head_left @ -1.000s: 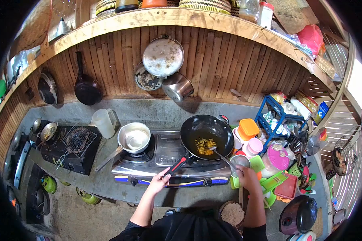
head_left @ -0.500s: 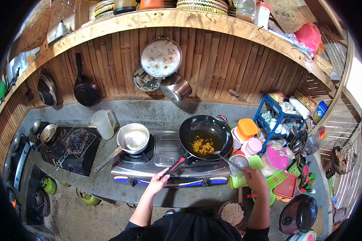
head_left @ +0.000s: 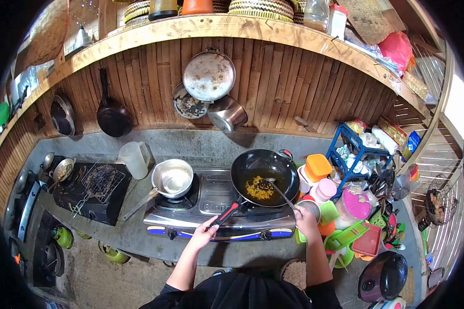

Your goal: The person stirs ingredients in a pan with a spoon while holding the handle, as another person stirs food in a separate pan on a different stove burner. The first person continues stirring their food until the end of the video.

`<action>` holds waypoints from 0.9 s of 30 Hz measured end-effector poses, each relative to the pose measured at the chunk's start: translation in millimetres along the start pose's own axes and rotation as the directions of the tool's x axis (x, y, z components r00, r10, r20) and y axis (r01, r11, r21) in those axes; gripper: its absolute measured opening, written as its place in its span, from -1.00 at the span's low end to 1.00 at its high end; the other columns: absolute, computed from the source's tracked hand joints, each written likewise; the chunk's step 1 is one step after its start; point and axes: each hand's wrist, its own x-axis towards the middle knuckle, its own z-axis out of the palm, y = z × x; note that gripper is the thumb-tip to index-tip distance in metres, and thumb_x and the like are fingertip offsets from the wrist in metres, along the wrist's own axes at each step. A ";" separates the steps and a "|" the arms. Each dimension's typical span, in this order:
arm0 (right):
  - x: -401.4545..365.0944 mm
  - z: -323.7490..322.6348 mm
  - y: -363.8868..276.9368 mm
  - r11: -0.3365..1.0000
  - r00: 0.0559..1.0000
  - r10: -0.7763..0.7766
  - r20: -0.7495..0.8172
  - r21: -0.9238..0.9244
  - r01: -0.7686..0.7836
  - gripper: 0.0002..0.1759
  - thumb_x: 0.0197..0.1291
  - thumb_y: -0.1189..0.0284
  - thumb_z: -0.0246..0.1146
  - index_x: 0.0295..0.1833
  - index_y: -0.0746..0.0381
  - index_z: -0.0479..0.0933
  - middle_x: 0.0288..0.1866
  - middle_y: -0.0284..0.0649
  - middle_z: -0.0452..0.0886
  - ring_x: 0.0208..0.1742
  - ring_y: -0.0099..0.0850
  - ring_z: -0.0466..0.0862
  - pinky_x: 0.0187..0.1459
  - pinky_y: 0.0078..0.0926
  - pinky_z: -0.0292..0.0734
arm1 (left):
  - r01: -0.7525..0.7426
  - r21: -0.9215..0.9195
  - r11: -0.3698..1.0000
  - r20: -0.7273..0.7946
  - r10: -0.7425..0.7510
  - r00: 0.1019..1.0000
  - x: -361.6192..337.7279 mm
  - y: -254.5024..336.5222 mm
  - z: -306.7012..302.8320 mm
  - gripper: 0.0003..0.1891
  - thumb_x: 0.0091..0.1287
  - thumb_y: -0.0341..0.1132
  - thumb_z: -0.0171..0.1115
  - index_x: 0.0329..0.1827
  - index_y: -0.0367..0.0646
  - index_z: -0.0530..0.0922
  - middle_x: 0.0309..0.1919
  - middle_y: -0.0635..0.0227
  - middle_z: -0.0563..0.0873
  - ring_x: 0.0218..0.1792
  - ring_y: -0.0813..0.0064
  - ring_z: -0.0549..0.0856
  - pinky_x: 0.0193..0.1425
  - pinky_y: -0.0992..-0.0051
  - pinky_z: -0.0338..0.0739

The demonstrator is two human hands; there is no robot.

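A black wok (head_left: 242, 167) stands on the right burner of the two-burner gas stove (head_left: 211, 193). Yellow-brown chopped food (head_left: 259, 189) lies in oil inside it. My left hand (head_left: 204, 234) is closed around the wok's black-and-red handle (head_left: 227, 212). In my right hand (head_left: 305, 222) is the long handle of a metal spatula (head_left: 284, 196); its head rests among the food, partly hidden. A round strainer (head_left: 310, 210) sits just beyond my right hand, partly covered by it.
A white saucepan (head_left: 171, 179) occupies the left burner. Right of the wok crowd an orange-lidded container (head_left: 318, 166), a pink-lidded jar (head_left: 355, 202) and a blue rack (head_left: 355, 149). A plastic jug (head_left: 133, 160) stands left; a rice cooker (head_left: 382, 276) is lower right.
My right hand has moved left and slightly up, pushing the spatula's head from the wok's right side into the food. The left hand keeps its hold on the handle.
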 end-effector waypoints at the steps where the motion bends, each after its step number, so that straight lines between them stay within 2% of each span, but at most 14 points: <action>1: 3.3 3.9 1.7 1.000 1.000 0.012 -0.009 0.007 -0.012 -0.69 0.23 0.45 0.12 0.05 0.32 0.52 -0.14 0.10 0.62 -0.09 -0.10 0.64 -0.02 -0.37 0.47 | 0.000 0.014 1.000 0.002 0.000 1.000 -0.8 0.1 -0.4 -0.54 0.33 -0.35 0.15 0.31 -0.01 0.39 -0.63 0.58 0.44 -0.59 0.75 0.39 -0.47 0.68 0.29; 5: 15.0 15.3 1.2 0.998 0.998 0.051 -0.026 0.040 -0.050 -0.69 0.24 0.44 0.12 0.05 0.32 0.52 -0.12 0.11 0.61 -0.07 -0.12 0.64 -0.01 -0.38 0.47 | 0.022 -0.010 1.000 0.010 -0.022 1.000 -1.8 2.6 -0.1 -0.54 0.33 -0.35 0.16 0.31 -0.03 0.38 -0.62 0.58 0.45 -0.57 0.75 0.40 -0.46 0.68 0.30; 8: 18.5 21.3 3.7 0.996 0.996 0.073 -0.042 0.049 -0.071 -0.70 0.24 0.44 0.13 0.05 0.32 0.52 -0.10 0.12 0.61 -0.06 -0.13 0.64 -0.01 -0.39 0.47 | -0.020 0.004 1.000 0.003 0.020 1.000 -2.4 -0.2 0.1 -0.54 0.32 -0.36 0.16 0.30 -0.06 0.39 -0.61 0.57 0.46 -0.57 0.75 0.40 -0.46 0.68 0.31; 11: 17.7 22.1 2.5 0.999 0.999 0.047 -0.021 -0.017 -0.048 -0.70 0.24 0.45 0.13 0.05 0.31 0.52 -0.09 0.12 0.60 -0.04 -0.13 0.64 -0.01 -0.40 0.48 | -0.007 -0.003 1.000 -0.010 0.007 1.000 -3.6 3.0 0.9 -0.53 0.31 -0.37 0.17 0.31 -0.07 0.38 -0.60 0.57 0.47 -0.57 0.75 0.41 -0.46 0.69 0.32; 13: 12.4 20.0 2.2 1.000 0.999 0.005 -0.046 0.023 -0.004 -0.72 0.19 0.45 0.15 -0.01 0.30 0.55 -0.21 0.13 0.60 -0.14 -0.01 0.63 -0.09 -0.25 0.51 | 0.030 -0.002 1.000 -0.026 -0.030 0.999 -3.2 1.8 0.6 -0.52 0.31 -0.38 0.18 0.31 -0.09 0.38 -0.59 0.57 0.49 -0.56 0.75 0.42 -0.45 0.69 0.32; 14: 10.1 16.3 0.5 1.000 0.999 0.007 -0.046 0.022 -0.006 -0.72 0.19 0.45 0.15 -0.01 0.30 0.55 -0.21 0.13 0.60 -0.14 -0.01 0.63 -0.09 -0.25 0.51 | 0.031 -0.002 1.000 -0.025 -0.031 0.999 -2.7 1.0 0.5 -0.52 0.31 -0.38 0.18 0.31 -0.09 0.38 -0.59 0.57 0.49 -0.56 0.75 0.42 -0.45 0.69 0.32; 16: 4.3 6.4 -4.4 1.000 1.000 0.015 0.026 0.018 -0.016 -0.69 0.23 0.42 0.14 0.05 0.31 0.53 -0.11 0.11 0.61 -0.05 -0.13 0.64 0.00 -0.39 0.48 | 0.031 0.003 1.000 -0.026 -0.031 0.999 -1.9 -0.9 -0.3 -0.52 0.31 -0.38 0.18 0.31 -0.11 0.37 -0.58 0.56 0.50 -0.55 0.75 0.43 -0.45 0.70 0.33; 20: -8.8 -13.5 -11.8 0.999 0.996 0.049 0.073 -0.019 -0.047 -0.69 0.22 0.42 0.14 0.04 0.31 0.53 -0.11 0.10 0.61 -0.05 -0.14 0.64 0.00 -0.38 0.48 | 0.021 0.035 0.999 -0.025 -0.020 0.999 -1.6 -0.6 -0.6 -0.52 0.31 -0.37 0.18 0.31 -0.12 0.37 -0.58 0.56 0.50 -0.55 0.75 0.43 -0.45 0.70 0.33; 23: -19.1 -24.6 -8.4 0.998 0.991 0.054 0.125 -0.032 -0.050 -0.68 0.20 0.43 0.14 0.05 0.31 0.53 -0.12 0.09 0.62 -0.04 -0.15 0.64 0.01 -0.39 0.48 | 0.045 -0.007 0.999 -0.017 -0.045 0.999 -3.6 1.2 -0.2 -0.51 0.31 -0.36 0.18 0.32 -0.12 0.36 -0.58 0.55 0.50 -0.55 0.75 0.43 -0.44 0.70 0.33; 26: -29.4 -34.7 -5.2 0.995 0.991 -0.022 0.132 -0.089 0.034 -0.69 0.18 0.45 0.15 0.03 0.33 0.53 -0.13 0.08 0.62 -0.05 -0.14 0.64 0.00 -0.38 0.48 | 0.042 -0.017 0.999 -0.020 -0.043 0.999 -1.2 -3.3 -0.8 -0.51 0.31 -0.36 0.18 0.32 -0.13 0.35 -0.58 0.55 0.51 -0.55 0.75 0.43 -0.44 0.70 0.34; 27: -34.4 -38.9 -6.1 0.996 0.995 -0.065 0.078 -0.052 0.069 -0.70 0.18 0.45 0.16 0.01 0.31 0.54 -0.15 0.09 0.62 -0.06 -0.09 0.63 -0.03 -0.34 0.49 | 0.030 -0.011 0.999 -0.019 -0.030 0.999 -0.8 -3.4 -1.0 -0.51 0.31 -0.36 0.18 0.32 -0.14 0.35 -0.57 0.55 0.51 -0.55 0.75 0.43 -0.44 0.70 0.34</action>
